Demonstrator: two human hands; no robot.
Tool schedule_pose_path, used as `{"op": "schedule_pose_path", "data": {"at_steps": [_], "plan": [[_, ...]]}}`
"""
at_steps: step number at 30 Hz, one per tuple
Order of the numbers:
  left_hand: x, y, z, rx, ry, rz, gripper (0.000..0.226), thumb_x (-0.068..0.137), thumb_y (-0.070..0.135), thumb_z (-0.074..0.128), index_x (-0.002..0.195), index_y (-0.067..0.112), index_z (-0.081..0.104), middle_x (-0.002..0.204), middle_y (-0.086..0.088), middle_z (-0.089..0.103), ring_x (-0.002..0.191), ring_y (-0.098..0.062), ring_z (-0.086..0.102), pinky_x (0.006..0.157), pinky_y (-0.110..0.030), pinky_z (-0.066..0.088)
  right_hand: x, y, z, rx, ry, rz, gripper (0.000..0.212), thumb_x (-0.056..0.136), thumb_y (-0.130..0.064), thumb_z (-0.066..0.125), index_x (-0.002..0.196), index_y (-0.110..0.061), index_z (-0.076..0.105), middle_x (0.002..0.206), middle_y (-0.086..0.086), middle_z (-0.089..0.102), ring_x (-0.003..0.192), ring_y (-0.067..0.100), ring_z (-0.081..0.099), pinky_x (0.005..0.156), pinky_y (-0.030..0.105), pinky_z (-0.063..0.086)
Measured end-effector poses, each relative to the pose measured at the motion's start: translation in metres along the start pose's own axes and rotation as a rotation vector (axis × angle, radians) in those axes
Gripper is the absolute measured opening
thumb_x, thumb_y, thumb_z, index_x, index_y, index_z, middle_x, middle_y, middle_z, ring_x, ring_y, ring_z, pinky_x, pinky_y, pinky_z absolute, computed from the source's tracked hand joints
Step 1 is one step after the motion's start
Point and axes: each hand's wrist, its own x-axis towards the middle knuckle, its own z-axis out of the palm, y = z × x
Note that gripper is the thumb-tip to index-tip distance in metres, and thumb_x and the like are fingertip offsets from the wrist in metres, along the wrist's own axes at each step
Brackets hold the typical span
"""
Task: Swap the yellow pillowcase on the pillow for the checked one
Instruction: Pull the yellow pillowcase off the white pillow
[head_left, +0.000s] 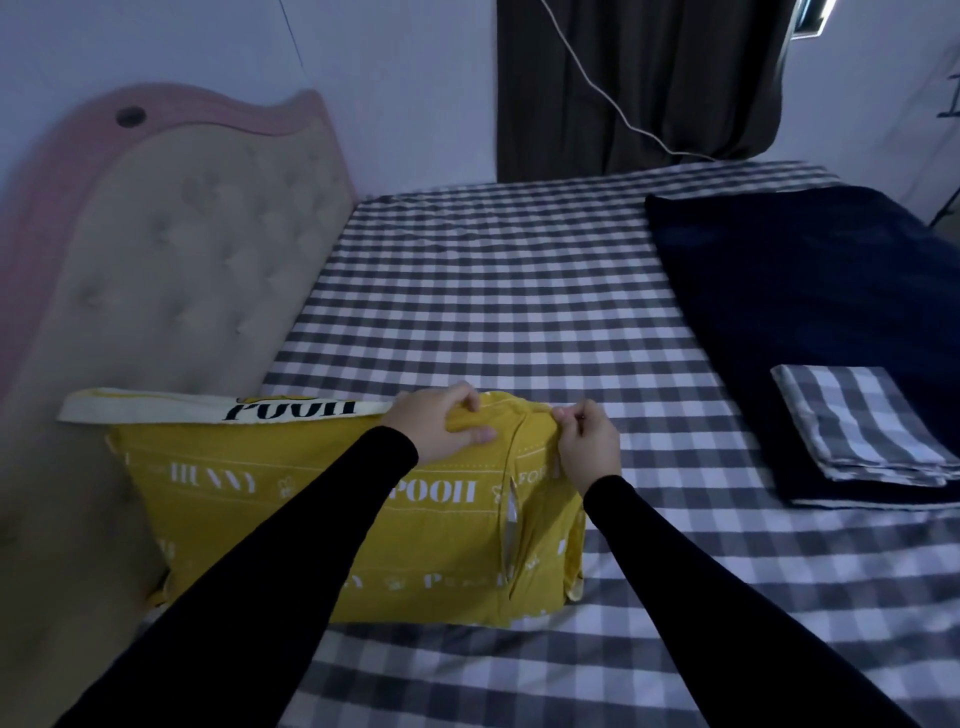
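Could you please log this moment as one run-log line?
left hand: grips yellow pillowcase | right hand: pinches its top edge | checked pillowcase: folded, on dark blanket

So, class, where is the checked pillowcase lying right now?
In the head view, the checked pillowcase lies folded on the dark blanket at the bed's right side, away from both hands.

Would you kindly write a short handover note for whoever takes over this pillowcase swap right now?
Left hand grips the yellow pillowcase at its far edge; right hand pinches the same edge beside the opening.
Pillow lies by the headboard, case on.
Checked pillowcase lies folded on the dark blanket, untouched.
Done: nothing visible.
Left: strip yellow case, fit checked one.
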Motion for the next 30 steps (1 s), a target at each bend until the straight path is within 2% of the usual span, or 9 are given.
{"op": "schedule_pose_path", "data": {"at_steps": [4, 7, 10, 12, 16, 19, 24, 27, 30], "plan": [[0.005, 0.020, 0.020, -0.058, 0.048, 0.081, 0.039, 0.081, 0.060, 0.061, 0.105, 0.030, 0.055, 0.108, 0.013, 0.060, 0.100, -0.010, 0.056, 0.088, -0.033, 0.044, 0.011, 0.010, -0.008, 0.008, -0.129, 0.110, 0.018, 0.091, -0.025, 0.061, 0.078, -0.013, 0.057, 0.073, -0.004, 0.061, 0.076, 0.017, 0.059, 0.061, 0.021, 0.042], [0.004, 0.016, 0.029, -0.132, 0.133, 0.022, 0.029, 0.086, 0.050, 0.062, 0.097, 0.024, 0.054, 0.089, 0.011, 0.060, 0.079, -0.013, 0.055, 0.066, -0.028, 0.040, 0.005, 0.003, -0.011, -0.078, -0.057, -0.264, 0.022, 0.077, -0.032, 0.076, 0.081, -0.020, 0.058, 0.088, -0.008, 0.058, 0.081, 0.003, 0.053, 0.072, 0.010, 0.039], [0.005, 0.010, 0.027, -0.203, 0.130, -0.059, 0.023, 0.088, 0.045, 0.062, 0.090, 0.024, 0.052, 0.084, 0.007, 0.060, 0.076, -0.016, 0.055, 0.065, -0.030, 0.040, -0.004, 0.013, -0.001, -0.339, -0.196, -0.487, 0.043, 0.062, -0.048, 0.082, 0.090, -0.020, 0.067, 0.116, 0.000, 0.052, 0.105, 0.011, 0.047, 0.091, 0.024, 0.040], [0.007, 0.008, 0.026, -0.235, 0.114, -0.097, 0.022, 0.088, 0.045, 0.061, 0.089, 0.024, 0.053, 0.089, 0.006, 0.063, 0.082, -0.016, 0.057, 0.070, -0.032, 0.043, -0.005, 0.021, 0.006, -0.423, -0.249, -0.451, 0.042, 0.065, -0.045, 0.082, 0.094, -0.020, 0.065, 0.132, 0.002, 0.043, 0.113, 0.020, 0.049, 0.090, 0.034, 0.046], [0.009, 0.007, 0.027, -0.211, 0.112, -0.154, 0.027, 0.088, 0.050, 0.058, 0.085, 0.024, 0.052, 0.088, -0.002, 0.064, 0.082, -0.021, 0.059, 0.073, -0.040, 0.047, -0.001, 0.022, 0.012, -0.402, -0.202, -0.496, 0.017, 0.080, -0.029, 0.073, 0.082, -0.014, 0.066, 0.138, 0.004, 0.044, 0.089, 0.026, 0.063, 0.075, 0.033, 0.051], [0.009, 0.006, 0.025, -0.196, 0.096, -0.160, 0.028, 0.088, 0.051, 0.056, 0.081, 0.025, 0.051, 0.086, -0.007, 0.065, 0.079, -0.025, 0.060, 0.070, -0.042, 0.047, 0.005, 0.016, 0.009, -0.405, -0.170, -0.583, 0.016, 0.076, -0.023, 0.074, 0.078, -0.010, 0.066, 0.127, 0.007, 0.057, 0.088, 0.024, 0.065, 0.069, 0.034, 0.053], [0.008, 0.005, 0.018, -0.194, 0.081, -0.121, 0.023, 0.091, 0.049, 0.054, 0.085, 0.026, 0.056, 0.087, -0.002, 0.066, 0.081, -0.019, 0.062, 0.078, -0.045, 0.050, 0.026, 0.005, -0.006, -0.455, -0.269, -0.582, 0.038, 0.078, -0.030, 0.067, 0.111, -0.011, 0.063, 0.113, 0.004, 0.064, 0.097, 0.019, 0.061, 0.078, 0.034, 0.053], [0.004, 0.012, 0.018, -0.037, 0.075, 0.044, 0.036, 0.088, 0.056, 0.052, 0.115, 0.033, 0.054, 0.126, 0.000, 0.056, 0.113, -0.019, 0.055, 0.096, -0.040, 0.045, 0.034, -0.002, -0.011, -0.471, -0.412, -0.429, 0.022, 0.082, -0.031, 0.064, 0.080, -0.009, 0.065, 0.073, 0.006, 0.064, 0.068, 0.019, 0.057, 0.063, 0.032, 0.047], [0.001, 0.023, 0.018, 0.264, -0.008, 0.254, 0.055, 0.084, 0.066, 0.046, 0.132, 0.038, 0.049, 0.151, -0.004, 0.025, 0.135, -0.025, 0.029, 0.109, -0.041, 0.023, 0.043, -0.009, -0.014, -0.493, -0.581, -0.320, 0.034, 0.084, -0.036, 0.063, 0.063, -0.010, 0.056, 0.055, 0.002, 0.051, 0.052, 0.014, 0.049, 0.053, 0.027, 0.040]]}}
